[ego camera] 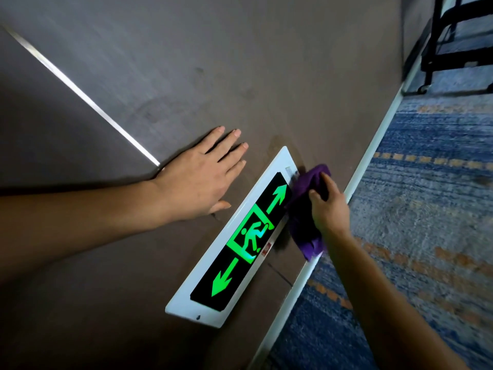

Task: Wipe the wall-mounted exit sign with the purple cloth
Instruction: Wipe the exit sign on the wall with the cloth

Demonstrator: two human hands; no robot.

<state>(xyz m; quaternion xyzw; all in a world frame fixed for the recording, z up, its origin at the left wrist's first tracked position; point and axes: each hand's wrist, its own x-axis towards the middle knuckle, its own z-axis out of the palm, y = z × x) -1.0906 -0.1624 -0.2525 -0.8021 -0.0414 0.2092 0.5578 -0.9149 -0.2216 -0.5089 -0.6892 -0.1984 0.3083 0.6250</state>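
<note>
2 bare forearms enter from the near edge. Exit sign (234, 241) mounted low on the brown wall (186, 62), just above the white baseboard (373, 145); black panel, 2 green arrows, green running figure, white frame. Right hand (329, 209) is closed around the purple cloth (304, 209), bunched and pressed against the sign's right edge near its far end. Left hand (202, 177) lies flat on the wall, fingers spread, holding nothing, just left of the sign. Blue patterned carpet (426, 209) at right; black frame (448, 36) at far right.
</note>
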